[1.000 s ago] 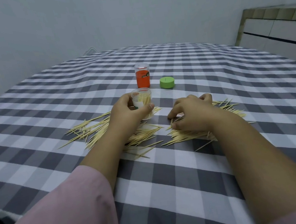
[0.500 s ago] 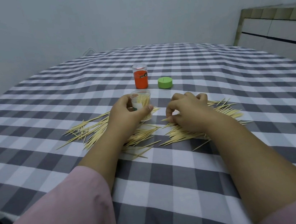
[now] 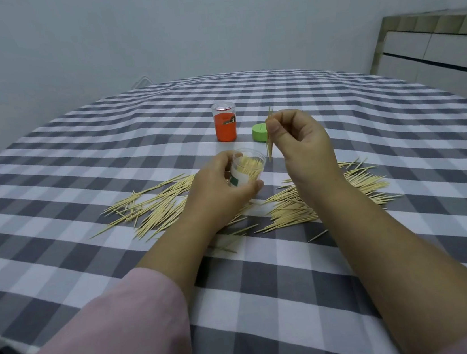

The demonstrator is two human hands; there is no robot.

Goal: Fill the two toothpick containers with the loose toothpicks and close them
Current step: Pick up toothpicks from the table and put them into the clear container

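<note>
Over the clear container: small bundle about to drop in

On the checked bench (image 3: 273, 305) the left hand (image 3: 216, 191) grips the clear container (image 3: 247, 169), tilted slightly, part-filled with toothpicks. Right hand (image 3: 298, 138) is raised just beside its mouth, thumb and fingers pinching a small bundle of toothpicks (image 3: 269, 136), points down, not yet inside.

Handling (judgement): picks are very light, stiff but thin, easy to snap or scatter, sharp at the tips. Best pinched mid-length in small aligned bunches. Container is light and smooth plastic, likely to tip, so hold it round the wall as the left hand does.

Counts:
- containers: two, the clear one in hand, the orange container (image 3: 224, 124) standing further back, looks lidded, fill level cannot tell
- green lid (image 3: 260, 132): one, lying just right of the orange one
- loose toothpicks: two spreads, left pile (image 3: 153, 208) and right pile (image 3: 355, 187), too many to count

Most picks are still on the cloth, so the task looks early
</note>
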